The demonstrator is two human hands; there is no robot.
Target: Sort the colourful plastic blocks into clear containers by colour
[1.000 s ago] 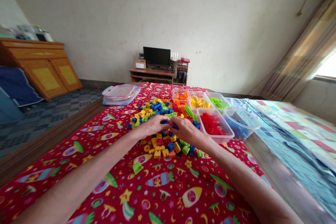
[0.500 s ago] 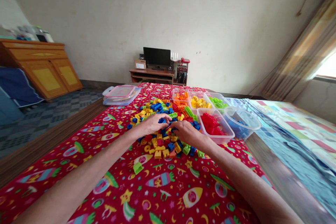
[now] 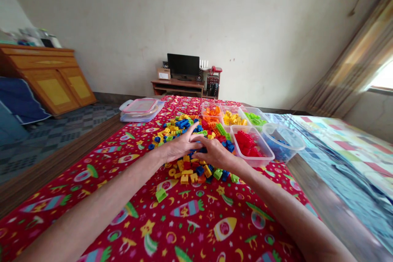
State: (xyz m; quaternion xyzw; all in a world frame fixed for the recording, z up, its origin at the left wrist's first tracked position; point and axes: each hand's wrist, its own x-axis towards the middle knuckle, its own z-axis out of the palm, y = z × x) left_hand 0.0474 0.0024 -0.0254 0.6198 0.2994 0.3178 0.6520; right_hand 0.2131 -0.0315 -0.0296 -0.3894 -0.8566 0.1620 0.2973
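A mixed heap of toy building bricks (image 3: 184, 167) in yellow, blue, green, red and orange lies on the red patterned cloth (image 3: 184, 233). Over the middle of it, my left hand (image 3: 179, 147) is turned partly palm-up with its fingers spread, one pointing away from me. My right hand (image 3: 215, 152) reaches in from the right, and its fingertips overlap the left fingers. A gap shows between the right thumb and index finger, and no brick is visible in it. Bricks directly under both hands are hidden. A lone green brick (image 3: 161, 195) lies in front of the heap.
Right of the heap stand clear tubs with red bricks (image 3: 247, 144), orange bricks (image 3: 212, 111), yellow bricks (image 3: 233, 118) and green bricks (image 3: 255, 119). A round tub (image 3: 296, 144) holds blue bricks. Stacked lids (image 3: 141, 108) lie at the far left. A monitor (image 3: 183, 65) stands beyond.
My left hand has turned and spread its fingers, one now pointing away from me. My right hand has shifted slightly left, so that its fingertips overlap the left hand.
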